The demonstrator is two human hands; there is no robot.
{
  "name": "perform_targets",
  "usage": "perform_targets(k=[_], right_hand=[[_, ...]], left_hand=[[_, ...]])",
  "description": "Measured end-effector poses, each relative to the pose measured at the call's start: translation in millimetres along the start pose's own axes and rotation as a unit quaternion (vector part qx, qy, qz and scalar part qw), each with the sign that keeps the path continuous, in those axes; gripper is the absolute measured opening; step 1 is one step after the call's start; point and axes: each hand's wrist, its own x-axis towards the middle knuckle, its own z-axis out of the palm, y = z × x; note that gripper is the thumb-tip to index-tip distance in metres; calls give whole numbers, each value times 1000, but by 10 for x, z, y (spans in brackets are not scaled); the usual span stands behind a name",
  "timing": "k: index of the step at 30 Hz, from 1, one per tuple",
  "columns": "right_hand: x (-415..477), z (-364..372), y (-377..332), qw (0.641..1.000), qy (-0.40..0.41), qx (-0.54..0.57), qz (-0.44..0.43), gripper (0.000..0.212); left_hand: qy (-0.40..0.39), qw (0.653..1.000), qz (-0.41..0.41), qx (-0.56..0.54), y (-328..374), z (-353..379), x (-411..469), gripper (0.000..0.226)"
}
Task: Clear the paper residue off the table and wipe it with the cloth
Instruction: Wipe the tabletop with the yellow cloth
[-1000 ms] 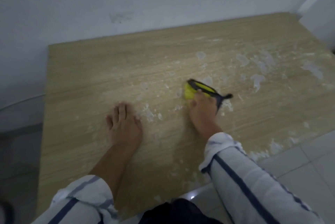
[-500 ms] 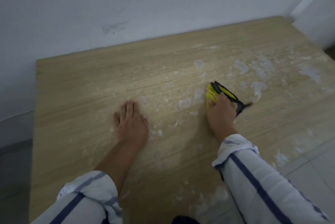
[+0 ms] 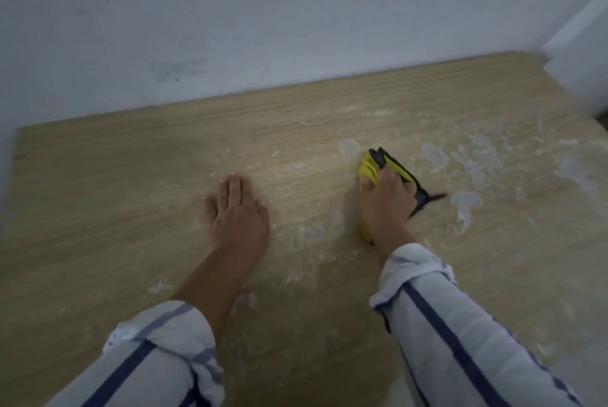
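A light wood-grain table [image 3: 115,183] fills the view. White paper residue [image 3: 467,163] is stuck in patches over its right half, with smaller flecks near the middle and front. My right hand [image 3: 388,206] is closed on a bunched yellow and black cloth [image 3: 370,166] and presses it onto the tabletop just right of centre. The cloth's black edge sticks out to the right of the hand. My left hand [image 3: 237,215] lies flat, palm down, fingers together, on the table left of centre, holding nothing.
A pale grey-blue wall [image 3: 263,28] runs along the table's far edge. A white corner or pillar [image 3: 582,54] stands at the far right. The left side of the tabletop shows little residue.
My right hand with the cloth has slid away from me and to the right across the residue. My left hand stays planted. The view has shifted closer, so the floor is out of frame.
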Motion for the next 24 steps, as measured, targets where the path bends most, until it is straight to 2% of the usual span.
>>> perform_targets(k=[1,3,5,7,10,13,14,15,16,18,20,24], right_hand=[[56,-1,-151,1000,3,5,0,36],[32,111,-599,992,5,17,-128,34],[-137,300,-942,962,-50,36,-265,38],[-150,420,-1005,945,-97,29,-311,45],[216,374,-663,966,-26,-11,-257,52],[692,162,-315,998,5,-8,-63,45],[778,133,-335,1000,1,1,-19,43],[809,142,-450,1000,3,7,-16,42],[798,189,-617,998,9,17,-57,41],[681,381,-959,977,10,42,-211,38],[612,511,-1151,953,-42,21,-298,40],[1066,441,-1059,959,-43,0,-282,41]], left_hand=[[0,1000,-1,-5,51,16,35,59],[2,1000,0,-4,132,47,100,59],[8,1000,-3,-2,186,60,174,58],[14,1000,-12,-4,216,64,234,58],[14,1000,-19,2,266,60,313,59],[19,1000,-15,9,369,81,407,59],[21,1000,-8,7,417,93,445,59],[22,1000,1,5,468,106,482,59],[21,1000,9,4,516,125,519,59],[22,1000,19,5,587,166,588,62],[22,999,23,13,615,187,634,67],[26,999,25,15,653,173,668,59]])
